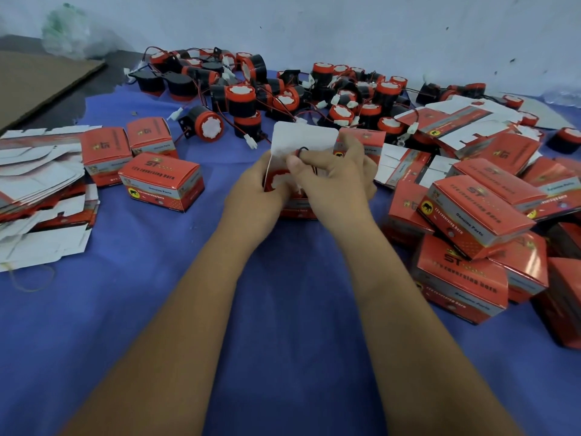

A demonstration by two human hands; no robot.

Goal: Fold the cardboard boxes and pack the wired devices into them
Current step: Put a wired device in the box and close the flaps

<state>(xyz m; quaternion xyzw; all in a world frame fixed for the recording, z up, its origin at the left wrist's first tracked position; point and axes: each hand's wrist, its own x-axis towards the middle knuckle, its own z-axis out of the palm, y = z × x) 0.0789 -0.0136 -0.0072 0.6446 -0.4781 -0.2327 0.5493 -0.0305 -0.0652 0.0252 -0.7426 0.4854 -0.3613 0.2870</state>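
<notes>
Blue cloth (157, 309), perhaps over floor

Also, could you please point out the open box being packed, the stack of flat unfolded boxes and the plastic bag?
open box (303, 138), head view, raised white lid flap.
flat unfolded boxes (37, 171), head view, white top sheet.
plastic bag (67, 31), head view, crumpled middle.

The folded red box (161, 181) left of the hands read "ST", "12v reversing horn" and "Genuine Parts"; the piled boxes (471, 215) right of them repeated that wording.

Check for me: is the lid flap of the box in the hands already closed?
No. The white lid flap stands up open above the box, with the red device showing inside between the left hand and right hand.
</notes>
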